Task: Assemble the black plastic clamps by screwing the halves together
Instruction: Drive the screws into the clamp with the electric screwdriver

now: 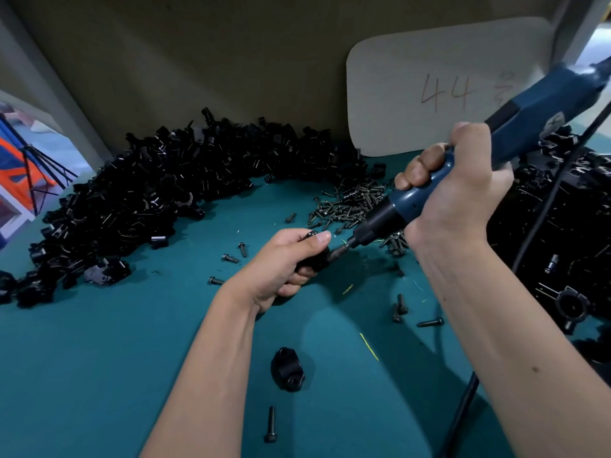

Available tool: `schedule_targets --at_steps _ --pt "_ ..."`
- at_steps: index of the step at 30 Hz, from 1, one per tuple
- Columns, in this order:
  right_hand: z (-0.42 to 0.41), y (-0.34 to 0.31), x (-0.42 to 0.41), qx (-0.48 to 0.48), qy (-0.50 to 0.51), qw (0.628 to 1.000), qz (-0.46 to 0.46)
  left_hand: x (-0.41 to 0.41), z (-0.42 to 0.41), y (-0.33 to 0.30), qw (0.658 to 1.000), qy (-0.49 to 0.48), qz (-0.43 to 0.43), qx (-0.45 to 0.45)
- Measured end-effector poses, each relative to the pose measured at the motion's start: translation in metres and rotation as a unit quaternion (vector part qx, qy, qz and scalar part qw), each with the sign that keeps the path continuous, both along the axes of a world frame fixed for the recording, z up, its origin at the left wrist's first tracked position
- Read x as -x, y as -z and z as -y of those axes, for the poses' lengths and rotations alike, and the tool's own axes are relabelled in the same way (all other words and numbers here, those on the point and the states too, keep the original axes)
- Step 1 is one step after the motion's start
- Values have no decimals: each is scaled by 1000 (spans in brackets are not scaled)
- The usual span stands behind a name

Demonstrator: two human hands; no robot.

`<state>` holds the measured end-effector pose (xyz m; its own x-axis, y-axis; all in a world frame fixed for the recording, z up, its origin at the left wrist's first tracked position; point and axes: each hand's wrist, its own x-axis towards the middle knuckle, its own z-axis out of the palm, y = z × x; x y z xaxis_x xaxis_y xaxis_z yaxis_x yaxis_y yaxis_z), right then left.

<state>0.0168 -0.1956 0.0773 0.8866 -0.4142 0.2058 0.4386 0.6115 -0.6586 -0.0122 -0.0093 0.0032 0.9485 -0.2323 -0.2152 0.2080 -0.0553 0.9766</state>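
Above the teal desk (99, 358): left grip (284, 262) clenches clamp (314, 259); right grip (459, 190) grasps electric screwdriver (413, 200), bit at clamp. Step: driving screw. Next likely needs steady axial pressure.

Clamp halves (139, 206) heaped at left, screws (350, 203) behind hands, lone clamp (287, 368) nearest on table (99, 358)

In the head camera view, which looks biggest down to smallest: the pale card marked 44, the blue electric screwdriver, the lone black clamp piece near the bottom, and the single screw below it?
1. Card marked 44
2. Blue electric screwdriver, though it is nearer the camera than the card
3. Lone black clamp piece
4. Single screw, longer than the clamp piece but far thinner
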Motion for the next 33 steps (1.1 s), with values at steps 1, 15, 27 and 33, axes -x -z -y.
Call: schedule_targets --at_steps 1,15,27,33 --pt "-1 0 0 2 5 1000 0 1 0 1 1000 -5 4 0" --pt "22 1 -11 -49 -161 986 1 7 0 5 998 6 48 35" --pt "29 -3 -14 -112 -36 992 -48 0 7 17 984 -28 154 -79" --pt "19 -1 -11 -93 -28 994 -53 -2 9 23 983 -30 163 -82"
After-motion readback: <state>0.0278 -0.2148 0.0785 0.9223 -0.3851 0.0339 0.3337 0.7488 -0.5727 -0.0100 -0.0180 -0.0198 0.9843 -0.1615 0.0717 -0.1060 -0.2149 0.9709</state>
